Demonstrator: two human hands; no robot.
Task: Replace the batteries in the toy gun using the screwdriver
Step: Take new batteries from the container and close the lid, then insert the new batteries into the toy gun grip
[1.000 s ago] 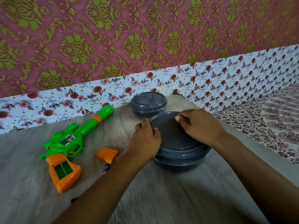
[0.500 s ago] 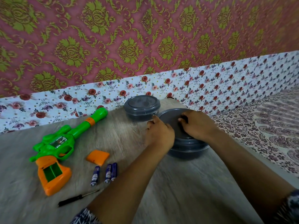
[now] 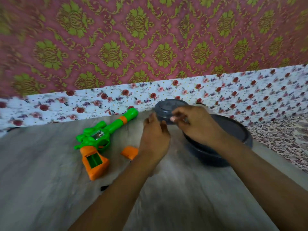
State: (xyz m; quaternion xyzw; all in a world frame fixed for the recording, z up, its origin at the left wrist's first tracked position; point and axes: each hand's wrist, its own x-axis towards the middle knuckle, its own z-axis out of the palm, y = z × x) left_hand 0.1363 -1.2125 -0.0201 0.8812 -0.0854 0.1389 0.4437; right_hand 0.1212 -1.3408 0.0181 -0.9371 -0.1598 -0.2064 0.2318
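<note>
The green and orange toy gun [image 3: 100,139] lies on the wooden table with its battery bay open and empty in the orange grip. Its orange battery cover [image 3: 129,152] lies loose just to the right. Only the black end of the screwdriver [image 3: 104,188] shows beside my left forearm, which hides the batteries. My left hand [image 3: 155,139] cups the left side of a small grey lidded container [image 3: 168,106]. My right hand [image 3: 196,125] pinches that container's front rim with its fingertips. The picture is blurred by motion.
A larger grey lidded container [image 3: 236,132] stands to the right, partly under my right wrist. A flowered border and patterned wall [image 3: 150,47] close off the table's far edge. A patterned cloth [image 3: 286,139] lies beyond the table's right edge.
Both hands have left the large container's lid and moved up and left onto the small container behind it. My left arm now covers the batteries and most of the screwdriver.
</note>
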